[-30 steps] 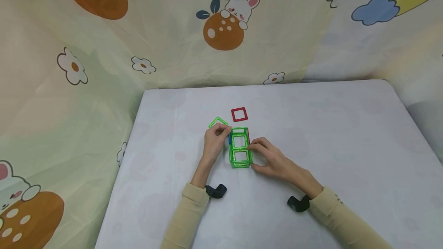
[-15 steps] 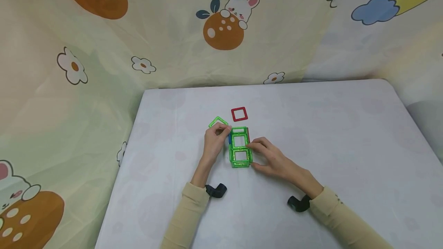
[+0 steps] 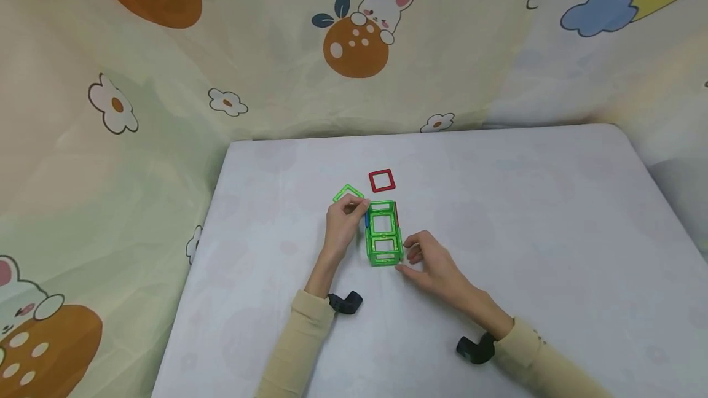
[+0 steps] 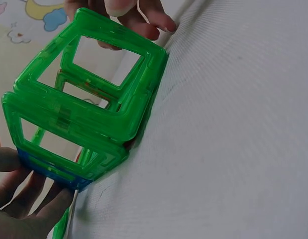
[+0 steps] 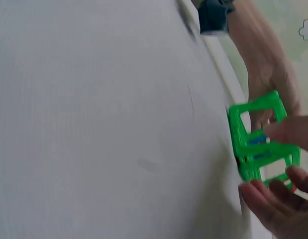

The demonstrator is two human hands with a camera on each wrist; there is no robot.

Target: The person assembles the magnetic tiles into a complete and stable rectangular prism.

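Note:
A box-like structure of magnetic tiles (image 3: 384, 234), two cubes long, lies on the table. Its frames are mostly green, with a blue tile (image 4: 54, 172) on the left rear side and a red one at the right rear. My left hand (image 3: 343, 220) holds the structure at its rear left corner, fingertips along the blue tile in the left wrist view. My right hand (image 3: 434, 266) is beside the front right corner, thumb tip close to it, the other fingers bent and off the side. In the right wrist view its thumb (image 5: 290, 133) overlaps the green frames.
A loose red square tile (image 3: 382, 180) lies flat behind the structure. Partly hidden by my left hand is a loose green tile (image 3: 348, 190) with a pointed corner. The white table (image 3: 525, 220) meets a printed cloth (image 3: 265, 66) at its back edge.
My right hand's index finger has come off the structure's right side, and the hand has drawn slightly back toward me. The left hand and the structure stay in place.

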